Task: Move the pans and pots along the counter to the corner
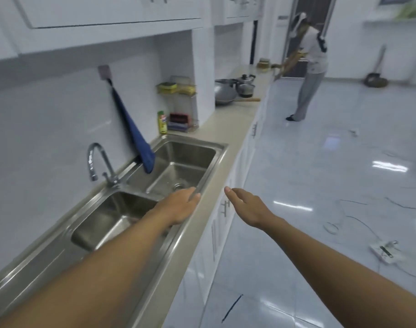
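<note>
Double sink point(216, 147) basins bare, left hand point(178, 207) fingers loosely spread and holding nothing above its front rim, right hand point(247, 207) likewise beside the desk point(226, 124), wok point(224, 94) and lidded pots point(246, 85) far along it.

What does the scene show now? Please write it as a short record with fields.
left hand: left hand, empty, open, over the steel double sink
right hand: right hand, empty, open, past the counter edge
cookware: grey wok with wooden handle and lidded steel pots, far along the beige counter
cloth: blue towel hanging on the wall
</note>
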